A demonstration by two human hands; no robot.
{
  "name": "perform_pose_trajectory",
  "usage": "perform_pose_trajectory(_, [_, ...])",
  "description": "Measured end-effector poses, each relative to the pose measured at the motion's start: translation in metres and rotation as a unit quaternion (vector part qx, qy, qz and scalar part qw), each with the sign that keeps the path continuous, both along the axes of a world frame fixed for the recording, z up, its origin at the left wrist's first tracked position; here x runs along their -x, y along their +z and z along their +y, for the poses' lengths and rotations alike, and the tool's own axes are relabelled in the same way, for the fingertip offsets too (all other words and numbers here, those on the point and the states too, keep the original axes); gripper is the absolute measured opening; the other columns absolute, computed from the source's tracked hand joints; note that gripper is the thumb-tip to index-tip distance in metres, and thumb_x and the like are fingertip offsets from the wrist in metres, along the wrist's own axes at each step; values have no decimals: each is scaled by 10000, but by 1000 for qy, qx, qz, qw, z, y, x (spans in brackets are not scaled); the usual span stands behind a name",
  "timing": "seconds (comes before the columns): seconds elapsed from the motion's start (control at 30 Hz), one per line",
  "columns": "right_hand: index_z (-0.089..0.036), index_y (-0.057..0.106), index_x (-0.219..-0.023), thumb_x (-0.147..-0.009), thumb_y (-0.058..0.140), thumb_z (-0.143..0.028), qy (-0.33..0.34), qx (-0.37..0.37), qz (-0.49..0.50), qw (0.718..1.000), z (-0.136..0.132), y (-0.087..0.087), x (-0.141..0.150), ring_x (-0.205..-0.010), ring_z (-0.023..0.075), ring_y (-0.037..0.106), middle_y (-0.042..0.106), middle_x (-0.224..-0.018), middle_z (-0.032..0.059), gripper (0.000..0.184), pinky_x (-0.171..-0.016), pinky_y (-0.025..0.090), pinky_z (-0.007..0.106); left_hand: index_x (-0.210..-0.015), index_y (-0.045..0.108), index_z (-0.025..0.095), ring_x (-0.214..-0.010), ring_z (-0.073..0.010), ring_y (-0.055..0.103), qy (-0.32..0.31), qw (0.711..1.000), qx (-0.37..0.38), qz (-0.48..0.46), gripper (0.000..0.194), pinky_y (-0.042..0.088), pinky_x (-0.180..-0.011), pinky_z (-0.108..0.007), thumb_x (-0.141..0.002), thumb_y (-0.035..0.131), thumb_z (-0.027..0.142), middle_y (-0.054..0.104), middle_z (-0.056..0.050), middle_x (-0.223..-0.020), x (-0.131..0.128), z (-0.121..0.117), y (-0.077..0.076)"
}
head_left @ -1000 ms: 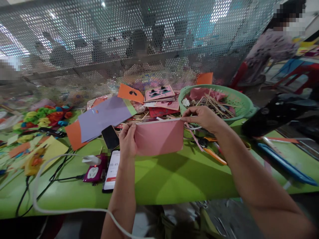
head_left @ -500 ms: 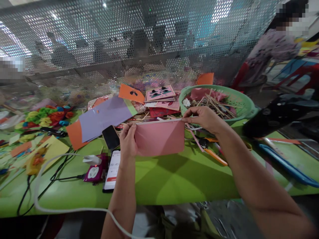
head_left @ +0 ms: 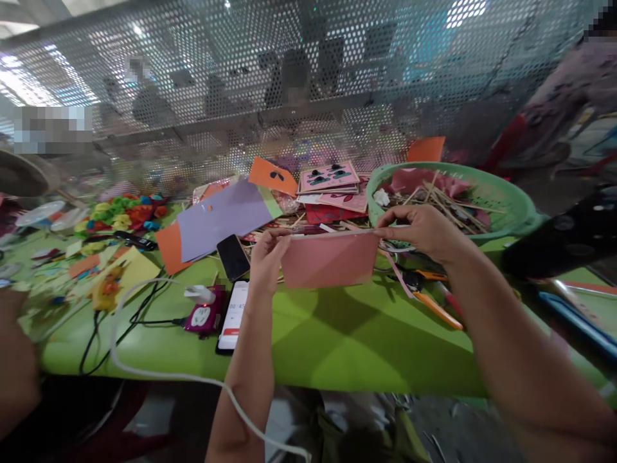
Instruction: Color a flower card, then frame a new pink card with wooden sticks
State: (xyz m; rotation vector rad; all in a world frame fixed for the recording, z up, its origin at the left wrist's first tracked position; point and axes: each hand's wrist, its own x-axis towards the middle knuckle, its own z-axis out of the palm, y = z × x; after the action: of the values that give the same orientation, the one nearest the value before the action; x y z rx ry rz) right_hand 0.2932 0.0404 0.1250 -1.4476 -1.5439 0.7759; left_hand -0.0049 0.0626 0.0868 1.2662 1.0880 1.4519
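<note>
A rectangular sheet of pink paper (head_left: 330, 262) hangs above the green table, held at its two upper corners. My left hand (head_left: 268, 254) pinches the upper left corner. At the upper right corner, my right hand (head_left: 409, 230) grips the edge between thumb and fingertips. A pale strip runs along the sheet's top edge. Behind the sheet lie thin wooden sticks and a stack of pink cards (head_left: 328, 177) with dark shapes on them. Below my left wrist is a lit phone (head_left: 233, 319) showing a timer.
The green basket (head_left: 525, 215) holds sticks and pink scraps at the right. Orange-handled scissors (head_left: 436, 308) lie under my right forearm. A purple socket adapter (head_left: 203, 315) and a white cable (head_left: 159, 372) are at the left. Another person's arm (head_left: 17, 360) shows at the left edge.
The view has swung left, so the scene sits further right. Both hands keep hold of the pink paper, which looks tilted flatter. Another person's arm has come in at the left edge.
</note>
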Motion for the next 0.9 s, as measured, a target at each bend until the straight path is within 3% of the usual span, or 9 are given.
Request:
perform_pose_trajectory(0.2, [-223,718,-666,-563,810,-665,4,0,-19,1000,-3,3,-1,-700,221,567,683,-686,53,463,-728,449,389,-855,802,219,-821,-190,712,-69,983,-64,161,142,551,-781,-298,-782,809,341,805,-52,-890,5,-1,17])
perform_pose_trajectory(0.27, [-224,717,-668,-583,808,-650,8,0,-25,1000,-5,5,-1,-714,228,575,692,-692,61,444,-742,454,397,-832,811,235,-855,-217,739,-78,965,-84,235,73,562,-811,-323,-831,765,292,820,-52,-892,4,-3,27])
perform_pose_trajectory(0.43, [-224,720,-673,-597,806,-683,14,-8,-50,999,-9,10,0,-767,258,607,723,-724,75,473,-812,453,427,-805,823,260,-845,-246,745,-88,911,-108,388,143,515,-766,-330,-890,712,231,832,-46,-863,-3,-8,46])
perform_pose_trajectory(0.67, [-214,719,-692,-621,792,-715,32,-2,-61,998,-14,15,1,-792,269,613,734,-755,92,512,-810,451,422,-796,822,256,-846,-255,739,-115,882,-108,444,204,471,-737,-322,-916,663,209,839,-58,-895,-17,-9,55])
perform_pose_trajectory(0.9, [-206,739,-716,-639,822,-715,47,-13,-42,998,-15,12,1,-806,267,643,758,-793,95,521,-831,459,421,-776,813,247,-854,-253,737,-132,882,-88,444,185,453,-749,-322,-881,681,171,834,-54,-901,-30,-9,62])
